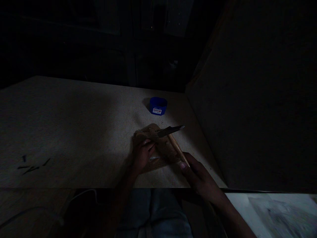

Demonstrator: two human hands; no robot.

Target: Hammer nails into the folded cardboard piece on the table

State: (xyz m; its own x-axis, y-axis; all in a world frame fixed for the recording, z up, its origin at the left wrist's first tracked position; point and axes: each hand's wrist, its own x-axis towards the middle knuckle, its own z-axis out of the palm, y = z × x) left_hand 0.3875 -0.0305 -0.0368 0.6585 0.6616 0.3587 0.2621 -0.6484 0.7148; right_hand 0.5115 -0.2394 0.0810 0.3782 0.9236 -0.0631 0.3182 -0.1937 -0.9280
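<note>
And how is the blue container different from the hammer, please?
The blue container stands on the table, while the hammer is held in the person's right grip. The container is hollow and bears a label; the hammer has a brown handle and a greyish head. Both are dimly lit.

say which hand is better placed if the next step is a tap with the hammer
The right, I'd judge: the right hand grips the hammer by its wooden handle, while the left hand is low over the brown perforated piece.
</note>
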